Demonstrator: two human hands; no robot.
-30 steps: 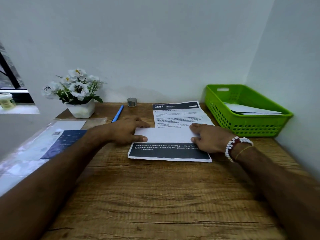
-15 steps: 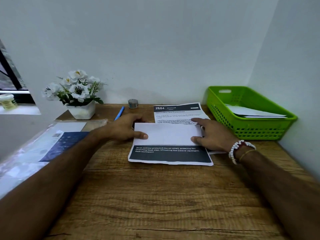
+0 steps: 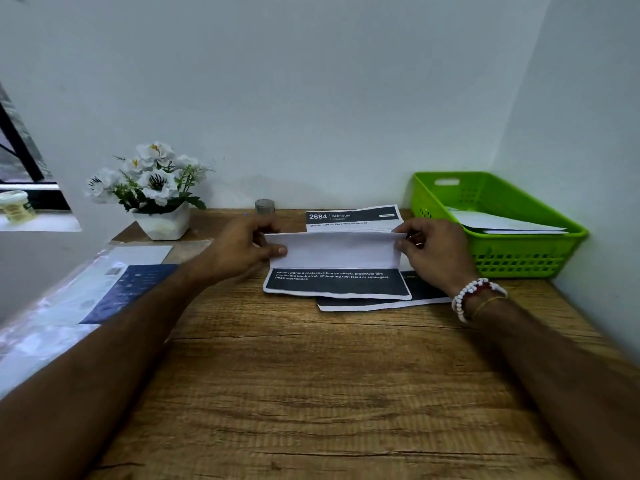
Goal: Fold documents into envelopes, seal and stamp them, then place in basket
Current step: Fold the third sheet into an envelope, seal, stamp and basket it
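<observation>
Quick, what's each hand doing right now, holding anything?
Left hand: pinches the left end of the folded document.
Right hand: pinches its right end.

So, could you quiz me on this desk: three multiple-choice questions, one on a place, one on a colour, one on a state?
1. Where is the basket? A) back right of the desk B) front left C) on the floor
2. What colour are the flowers? A) red B) white C) blue
3. How is the top sheet? A) flat B) crumpled C) partly folded

Answers: 1 A, it stands in the far right corner. 2 B, the petals are white. 3 C, the left hand and right hand pinch the ends of its folded flap.
</observation>
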